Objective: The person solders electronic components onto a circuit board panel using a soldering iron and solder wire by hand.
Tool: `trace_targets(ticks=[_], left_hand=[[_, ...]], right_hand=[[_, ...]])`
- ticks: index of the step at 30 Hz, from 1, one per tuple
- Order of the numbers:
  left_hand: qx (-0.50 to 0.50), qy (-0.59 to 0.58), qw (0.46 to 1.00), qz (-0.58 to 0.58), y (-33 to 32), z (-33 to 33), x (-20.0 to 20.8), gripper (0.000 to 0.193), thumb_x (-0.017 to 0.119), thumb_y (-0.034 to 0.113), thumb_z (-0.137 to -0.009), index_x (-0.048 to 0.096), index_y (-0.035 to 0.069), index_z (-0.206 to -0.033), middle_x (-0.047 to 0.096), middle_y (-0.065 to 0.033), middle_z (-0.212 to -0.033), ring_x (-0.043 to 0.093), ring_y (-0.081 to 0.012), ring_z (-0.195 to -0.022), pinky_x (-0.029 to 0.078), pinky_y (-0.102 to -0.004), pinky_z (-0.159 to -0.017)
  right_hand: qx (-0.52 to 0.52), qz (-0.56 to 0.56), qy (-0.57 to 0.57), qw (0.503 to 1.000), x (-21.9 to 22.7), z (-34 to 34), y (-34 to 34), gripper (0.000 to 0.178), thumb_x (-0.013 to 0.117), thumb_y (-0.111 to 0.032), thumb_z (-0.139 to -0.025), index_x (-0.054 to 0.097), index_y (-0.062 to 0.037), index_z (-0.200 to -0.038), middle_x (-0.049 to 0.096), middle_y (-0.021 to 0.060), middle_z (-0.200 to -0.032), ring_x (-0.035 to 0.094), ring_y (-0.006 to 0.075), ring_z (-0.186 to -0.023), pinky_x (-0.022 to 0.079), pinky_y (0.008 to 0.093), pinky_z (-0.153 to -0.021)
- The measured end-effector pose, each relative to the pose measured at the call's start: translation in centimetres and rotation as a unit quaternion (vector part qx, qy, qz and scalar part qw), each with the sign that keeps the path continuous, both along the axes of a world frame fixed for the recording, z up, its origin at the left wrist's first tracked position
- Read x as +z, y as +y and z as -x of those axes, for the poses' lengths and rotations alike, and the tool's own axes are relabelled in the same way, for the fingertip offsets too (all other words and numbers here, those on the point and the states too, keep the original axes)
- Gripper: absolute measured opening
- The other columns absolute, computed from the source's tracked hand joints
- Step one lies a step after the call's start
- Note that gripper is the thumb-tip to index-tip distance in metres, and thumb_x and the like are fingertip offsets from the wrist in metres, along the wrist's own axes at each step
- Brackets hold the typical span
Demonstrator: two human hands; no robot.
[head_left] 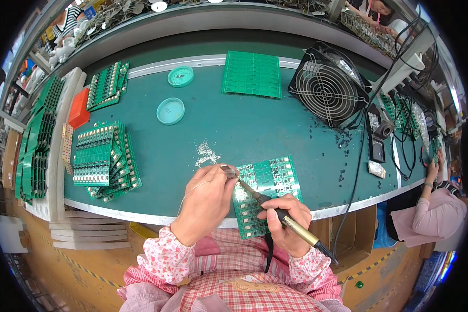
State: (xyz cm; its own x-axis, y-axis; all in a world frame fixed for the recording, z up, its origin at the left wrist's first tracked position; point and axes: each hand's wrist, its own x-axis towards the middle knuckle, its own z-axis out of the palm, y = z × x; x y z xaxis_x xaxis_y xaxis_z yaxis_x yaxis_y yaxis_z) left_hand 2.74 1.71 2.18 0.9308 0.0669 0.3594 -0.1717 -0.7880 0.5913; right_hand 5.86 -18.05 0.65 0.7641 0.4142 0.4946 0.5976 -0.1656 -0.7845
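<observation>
My right hand (288, 223) is wrapped round a soldering iron (302, 232) with a gold-coloured handle and black grip. Its tip reaches the upper left part of a green circuit board (265, 179) that overhangs the table's front edge. My left hand (205, 197) is closed beside the board's upper left corner, fingertips close to the iron's tip. A thin wire (191, 191), apparently solder wire, runs over that hand to its fingers. At the fingertips is a shiny grey-brown piece (229, 170) that I cannot make out. Just beyond lies a scatter of tiny pale parts (207, 154).
Stacked circuit boards (93, 156) stand at left, near a red box (79, 108). Two round turquoise dishes (170, 111) and a green panel (251, 74) lie farther back. A fan (326, 88) stands right, near loose black parts (343, 138) and a hanging cable. A co-worker (431, 208) sits at right.
</observation>
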Motion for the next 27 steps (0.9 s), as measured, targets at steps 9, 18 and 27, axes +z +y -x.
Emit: trace_targets(ticks=[9,18,27], left_hand=[[0.002,-0.001,1.000,-0.013,0.1,-0.5,0.1,0.013,0.068,0.001,-0.086,0.061,0.001,-0.096,0.070,-0.0112,-0.100,0.066,-0.0326,-0.089,0.052,-0.0405,-0.080],[0.052,0.045,0.998,-0.005,-0.7,0.4,-0.7,0.014,0.066,0.009,-0.090,0.066,0.004,-0.103,0.069,-0.0132,-0.098,0.064,-0.0367,-0.089,0.052,-0.0439,-0.078],[0.079,-0.023,0.993,0.090,0.3,2.5,-1.6,0.015,0.068,0.005,-0.089,0.066,0.003,-0.104,0.070,-0.0099,-0.106,0.066,-0.0314,-0.088,0.051,-0.0376,-0.080]], right_hand=[[-0.051,-0.006,0.017,0.999,1.3,-0.3,-1.3,0.010,0.066,-0.005,-0.088,0.065,-0.0043,-0.098,0.071,0.0032,-0.068,0.064,0.0155,-0.065,0.050,0.0283,-0.061],[-0.152,-0.095,0.119,0.977,-2.6,0.4,-2.1,0.010,0.056,-0.008,-0.095,0.060,-0.0032,-0.102,0.071,0.0082,-0.070,0.062,0.0192,-0.071,0.049,0.0333,-0.071],[-0.164,-0.102,0.142,0.971,-4.1,0.5,-2.3,0.014,0.046,-0.008,-0.102,0.054,0.0007,-0.109,0.055,0.0086,-0.104,0.061,0.0115,-0.069,0.046,0.0269,-0.073]])
